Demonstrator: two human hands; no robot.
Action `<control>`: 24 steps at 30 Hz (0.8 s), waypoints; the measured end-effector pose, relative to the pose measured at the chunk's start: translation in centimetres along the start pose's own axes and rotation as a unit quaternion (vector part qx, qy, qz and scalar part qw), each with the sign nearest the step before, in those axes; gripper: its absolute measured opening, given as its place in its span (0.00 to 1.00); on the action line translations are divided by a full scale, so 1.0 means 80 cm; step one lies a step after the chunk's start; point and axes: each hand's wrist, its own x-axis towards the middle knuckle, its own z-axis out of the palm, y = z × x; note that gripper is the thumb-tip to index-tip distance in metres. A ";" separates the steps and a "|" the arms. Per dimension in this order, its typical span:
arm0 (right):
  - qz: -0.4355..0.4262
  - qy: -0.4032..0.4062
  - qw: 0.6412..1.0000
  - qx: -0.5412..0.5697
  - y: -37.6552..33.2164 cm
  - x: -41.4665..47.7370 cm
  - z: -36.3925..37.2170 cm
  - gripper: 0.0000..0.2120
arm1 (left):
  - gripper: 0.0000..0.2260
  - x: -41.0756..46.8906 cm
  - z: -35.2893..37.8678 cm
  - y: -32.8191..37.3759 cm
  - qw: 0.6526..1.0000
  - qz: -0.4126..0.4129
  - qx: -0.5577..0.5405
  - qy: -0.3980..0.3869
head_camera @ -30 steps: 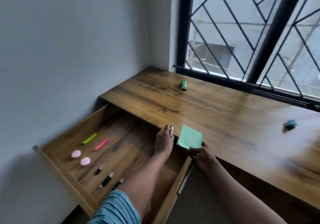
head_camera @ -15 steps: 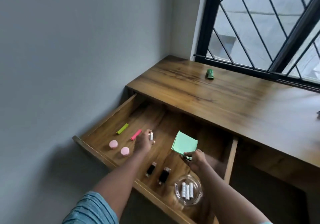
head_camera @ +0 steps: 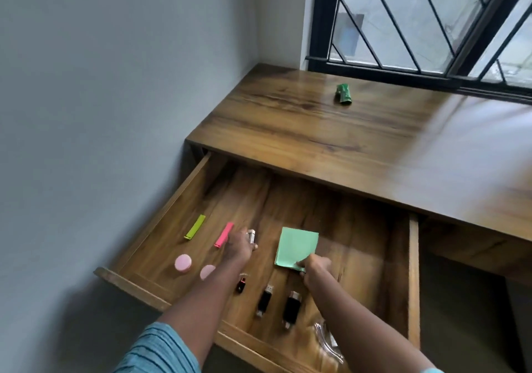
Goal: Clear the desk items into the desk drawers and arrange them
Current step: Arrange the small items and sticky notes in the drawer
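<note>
The wooden drawer point(head_camera: 413, 271) stands pulled open under the desk top point(head_camera: 331, 130). My left hand point(head_camera: 239, 247) reaches into it and pinches a small white and silver item point(head_camera: 251, 236) beside the pink bar. My right hand point(head_camera: 315, 266) pinches the near corner of a green sticky note pad point(head_camera: 296, 246), low over the drawer floor. A green crumpled item point(head_camera: 343, 93) lies on the desk near the window.
In the drawer lie a yellow-green bar point(head_camera: 195, 226), a pink bar point(head_camera: 223, 234), two pink round discs point(head_camera: 183, 262), three dark USB-like sticks point(head_camera: 291, 306) and a clear glass dish point(head_camera: 326, 341) at the front right. A wall runs along the left; a barred window stands behind the desk.
Both hands have gone from the desk edge down into the drawer. The green pad has dropped lower toward the drawer floor, and the left hand has carried the white item toward the pink bar.
</note>
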 end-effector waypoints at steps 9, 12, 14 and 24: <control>-0.091 0.079 0.978 -0.168 -0.003 -0.029 0.017 0.15 | 0.24 0.022 0.012 0.002 0.995 0.017 0.089 -0.031; -0.096 0.090 0.978 -0.164 -0.004 -0.036 0.023 0.15 | 0.25 0.025 0.013 -0.002 0.994 0.028 0.094 -0.040; -0.092 0.094 0.977 -0.168 -0.004 -0.043 0.025 0.15 | 0.26 0.024 0.014 -0.004 0.993 0.036 0.101 -0.043; -0.097 0.136 0.968 -0.185 0.007 -0.069 0.007 0.08 | 0.25 0.001 -0.010 -0.015 0.993 0.095 0.070 -0.025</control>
